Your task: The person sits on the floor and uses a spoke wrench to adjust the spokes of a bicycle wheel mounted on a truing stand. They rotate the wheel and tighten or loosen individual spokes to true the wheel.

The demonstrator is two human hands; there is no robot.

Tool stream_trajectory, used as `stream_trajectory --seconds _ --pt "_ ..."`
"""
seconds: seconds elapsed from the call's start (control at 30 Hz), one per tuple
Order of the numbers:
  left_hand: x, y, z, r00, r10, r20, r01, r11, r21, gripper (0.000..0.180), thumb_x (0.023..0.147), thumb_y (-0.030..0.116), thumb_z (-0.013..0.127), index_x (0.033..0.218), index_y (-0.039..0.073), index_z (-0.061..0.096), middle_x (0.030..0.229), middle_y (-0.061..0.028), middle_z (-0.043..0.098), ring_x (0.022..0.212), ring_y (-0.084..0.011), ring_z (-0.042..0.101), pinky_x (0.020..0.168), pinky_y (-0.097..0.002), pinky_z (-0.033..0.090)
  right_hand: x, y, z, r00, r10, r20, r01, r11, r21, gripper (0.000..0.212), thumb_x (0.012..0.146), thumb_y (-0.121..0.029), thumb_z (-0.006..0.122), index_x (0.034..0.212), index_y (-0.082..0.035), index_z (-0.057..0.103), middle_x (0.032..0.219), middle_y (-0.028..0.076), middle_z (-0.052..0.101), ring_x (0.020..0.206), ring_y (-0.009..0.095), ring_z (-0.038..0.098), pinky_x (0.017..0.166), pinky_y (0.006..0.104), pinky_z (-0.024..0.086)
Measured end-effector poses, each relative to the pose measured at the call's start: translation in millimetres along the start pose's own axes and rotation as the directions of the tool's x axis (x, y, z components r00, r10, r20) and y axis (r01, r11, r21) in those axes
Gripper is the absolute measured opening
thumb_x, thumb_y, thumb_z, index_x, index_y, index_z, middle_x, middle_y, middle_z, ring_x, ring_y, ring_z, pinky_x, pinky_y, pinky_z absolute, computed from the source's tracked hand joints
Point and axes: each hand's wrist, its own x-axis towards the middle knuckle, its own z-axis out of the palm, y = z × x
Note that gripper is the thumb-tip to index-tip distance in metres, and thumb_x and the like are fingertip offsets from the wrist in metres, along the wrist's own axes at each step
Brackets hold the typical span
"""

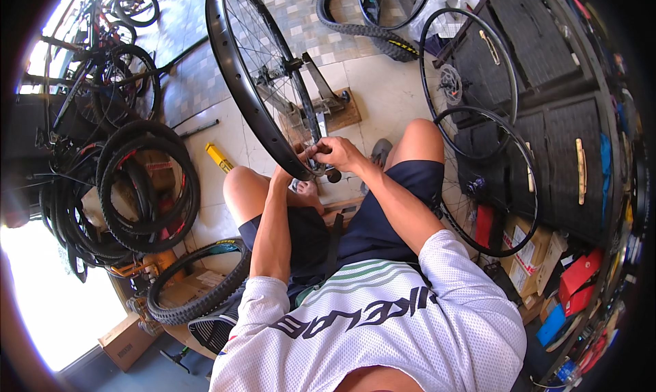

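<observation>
In front of my knees a bicycle wheel with a wide black rim [236, 77] and thin spokes stands upright in a metal truing stand [318, 77], which is fixed to a wooden base [352, 109]. My left hand [292, 164] grips the rim's near, lower part, its fingers partly hidden behind the rim. Close beside it, my right hand [339, 154] is closed in a pinch at the rim's inner side. Whatever lies between those right fingers is too small to make out. A dark round knob [333, 176] of the stand sits just below the right hand.
Tyres [147, 187] hang in a cluster on the left, with another tyre [198, 282] below. A yellow tool-like object [219, 157] lies on the tiles by my left knee. Two rims [488, 112] lean against dark cabinets [553, 139] on the right, near a cardboard box [526, 262].
</observation>
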Motion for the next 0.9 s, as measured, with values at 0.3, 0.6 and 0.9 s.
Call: stream_trajectory --seconds 0.3,0.6,0.9 --pt "6.4 -1.6 16.3 0.958 0.182 -0.223 -0.097 0.933 0.347 0.057 0.080 0.051 0.076 0.063 0.000 0.056 0.059 -0.0018 0.055 0.055 -0.0093 0.045 0.043 -0.0304 0.033 2.9 13.3 0.4 0.999 -0.007 -0.031 0.008 1.000 0.024 0.025 0.081 -0.017 0.065 0.097 0.002 0.065 0.082 0.011 0.071 0.075 0.016 0.065 0.070 0.0306 0.050" --pt "0.6 3.3 16.3 0.976 -0.088 -0.199 0.023 0.952 -0.306 0.050 0.097 0.052 0.050 0.113 0.006 0.059 0.078 -0.0083 0.069 0.063 -0.0113 0.058 0.053 -0.0255 0.042 8.8 27.7 -12.7 0.972 0.053 -0.231 -0.073 0.994 -0.082 0.029 0.081 -0.025 0.069 0.088 0.003 0.067 0.077 0.013 0.069 0.073 0.019 0.066 0.068 0.0325 0.050" --pt "-1.0 -7.0 22.7 0.982 0.013 -0.191 -0.053 0.977 -0.205 0.039 0.087 0.038 0.072 0.107 0.004 0.066 0.086 -0.0020 0.066 0.069 -0.0095 0.058 0.056 -0.0238 0.042 6.9 24.7 -3.6 0.995 0.093 -0.042 -0.095 0.995 -0.044 0.032 0.080 -0.026 0.072 0.089 0.005 0.067 0.076 0.012 0.069 0.070 0.018 0.063 0.065 0.0318 0.049"
